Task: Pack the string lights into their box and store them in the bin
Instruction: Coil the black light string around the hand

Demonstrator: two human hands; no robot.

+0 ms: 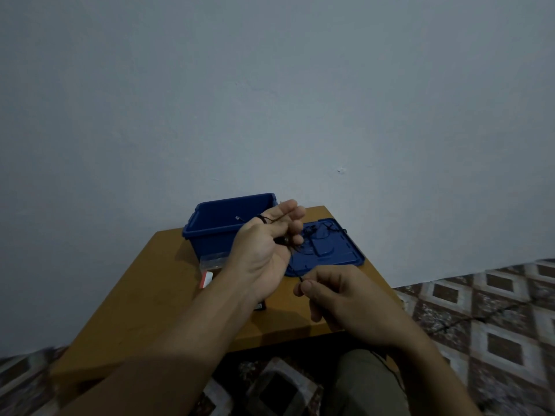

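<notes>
A thin dark string of lights (290, 257) is wound round my left hand (264, 247), which is raised palm up with its fingers nearly straight in front of the blue bin (210, 226). The wire crosses the base of the thumb and the fingers, with a small bulb at the palm. My right hand (333, 298) pinches the wire between thumb and forefinger just below and to the right. More wire lies on the blue lid (333, 250) beside the bin. A small red-and-white box (206, 279) lies on the table, partly hidden by my left wrist.
The low wooden table (156, 292) stands against a pale wall. A clear plastic bag (213, 261) lies in front of the bin. Patterned floor tiles (492, 319) spread to the right, with more dark wire trailing over them. My knee (363, 382) is below the table edge.
</notes>
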